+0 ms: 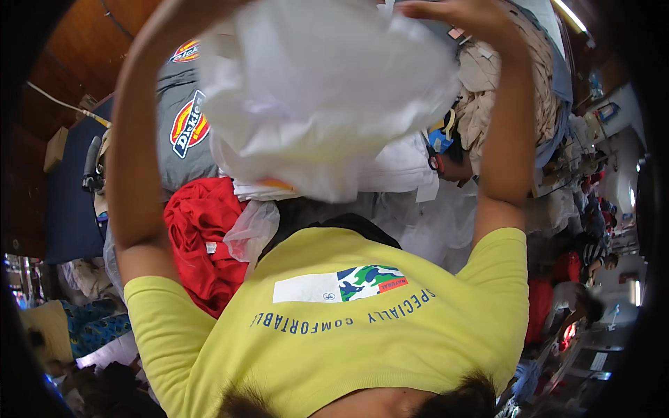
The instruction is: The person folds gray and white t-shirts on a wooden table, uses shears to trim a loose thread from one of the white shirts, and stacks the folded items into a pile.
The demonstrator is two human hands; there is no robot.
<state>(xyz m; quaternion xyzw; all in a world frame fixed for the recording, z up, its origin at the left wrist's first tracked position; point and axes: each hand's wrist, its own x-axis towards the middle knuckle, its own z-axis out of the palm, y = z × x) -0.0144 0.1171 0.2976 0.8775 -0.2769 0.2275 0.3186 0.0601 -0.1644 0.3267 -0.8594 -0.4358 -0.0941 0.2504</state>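
Blurrily, a white plastic bag (320, 97) spans top centre between left hand (211, 6) and right hand (468, 14) — whether fingers grip, I can't tell.

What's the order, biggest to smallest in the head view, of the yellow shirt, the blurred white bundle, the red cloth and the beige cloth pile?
1. yellow shirt
2. blurred white bundle
3. red cloth and beige cloth pile: too alike to rank, both partly hidden.

The white bundle (327, 97) looks smooth, the red cloth (198, 230) faintly shiny, the clear bag (254, 228) glossy plastic.
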